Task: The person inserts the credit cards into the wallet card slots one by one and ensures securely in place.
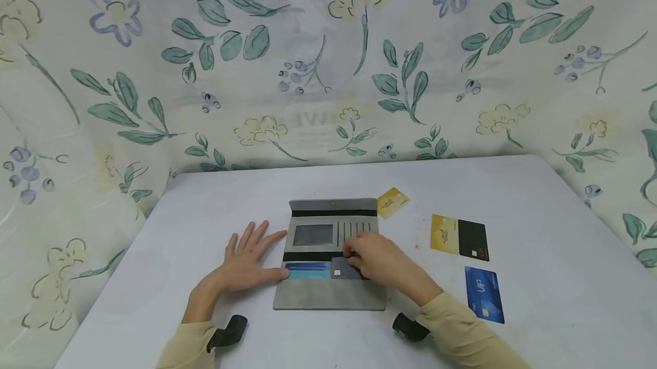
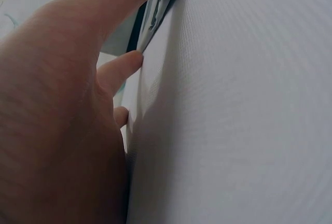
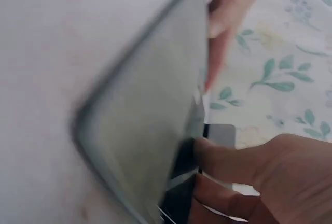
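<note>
A grey wallet [image 1: 328, 295] lies unfolded on the white table, its slots and clear window showing. My left hand [image 1: 242, 269] is spread flat beside it, with the thumb and index fingertip at the wallet's left edge. At the lower right pocket my right hand [image 1: 382, 258] has its fingers curled and pinches a dark grey bank card [image 1: 343, 270] with a small chip. In the right wrist view, thumb and fingers close on that dark card [image 3: 179, 195]; its far end is hidden by the hand. Blue cards [image 1: 308, 271] sit in the lower left pocket.
A gold card [image 1: 393, 203] lies by the wallet's top right corner. Farther right, another gold card [image 1: 443, 233] and a black VIP card [image 1: 473, 239] lie edge to edge, with a blue VIP card [image 1: 485, 295] below. Floral cloth [image 1: 318, 101] hangs behind the table.
</note>
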A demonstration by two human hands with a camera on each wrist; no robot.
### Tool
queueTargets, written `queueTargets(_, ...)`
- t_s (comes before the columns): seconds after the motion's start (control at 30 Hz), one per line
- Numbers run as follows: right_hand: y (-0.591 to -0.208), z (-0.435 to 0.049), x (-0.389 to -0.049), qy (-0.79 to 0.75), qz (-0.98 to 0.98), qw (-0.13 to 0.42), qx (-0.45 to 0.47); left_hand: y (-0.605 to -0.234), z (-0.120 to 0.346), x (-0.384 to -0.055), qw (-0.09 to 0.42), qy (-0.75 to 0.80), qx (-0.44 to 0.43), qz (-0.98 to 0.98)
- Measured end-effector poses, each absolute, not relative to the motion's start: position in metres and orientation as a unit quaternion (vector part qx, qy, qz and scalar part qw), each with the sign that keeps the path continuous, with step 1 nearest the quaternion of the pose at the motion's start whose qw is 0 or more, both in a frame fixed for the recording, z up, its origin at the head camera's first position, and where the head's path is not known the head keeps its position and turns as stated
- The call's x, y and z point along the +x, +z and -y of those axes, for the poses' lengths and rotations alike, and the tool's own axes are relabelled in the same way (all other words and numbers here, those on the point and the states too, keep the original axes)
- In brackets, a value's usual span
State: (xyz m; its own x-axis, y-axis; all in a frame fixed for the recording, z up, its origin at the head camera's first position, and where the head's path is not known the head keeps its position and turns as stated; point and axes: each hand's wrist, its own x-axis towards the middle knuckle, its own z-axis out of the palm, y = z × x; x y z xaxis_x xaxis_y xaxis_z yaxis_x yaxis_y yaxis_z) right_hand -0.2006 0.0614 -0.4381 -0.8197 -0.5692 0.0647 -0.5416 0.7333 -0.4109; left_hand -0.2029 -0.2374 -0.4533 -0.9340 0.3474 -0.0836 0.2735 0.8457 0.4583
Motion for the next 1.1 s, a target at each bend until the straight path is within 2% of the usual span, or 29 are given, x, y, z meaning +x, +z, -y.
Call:
queueTargets(0.17,-0.435,-0.062,-0.200,-0.212,-0.931,0.049,-0.294,-0.454,0.238,-0.203,0.083,0.225,0.162,-0.957)
queueTargets(0.43,-0.420,-0.063,-0.184,-0.147,-0.938,0.136,-0.284,-0.457,0.239,-0.203,0.073,0.233,0.166,-0.955)
queueTargets(0.63,-0.421,-0.058,-0.174,-0.069,-0.942,0.116,-0.308,-0.455,0.239,-0.203,0.078,0.229,0.160,-0.957)
queueTargets(0.83,-0.422,-0.057,-0.173,-0.056,-0.942,0.088,-0.318,-0.454,0.238,-0.202,0.083,0.225,0.158,-0.958)
queueTargets(1.1,-0.422,-0.059,-0.179,-0.077,-0.936,0.097,-0.330,-0.454,0.239,-0.202,0.083,0.228,0.162,-0.957)
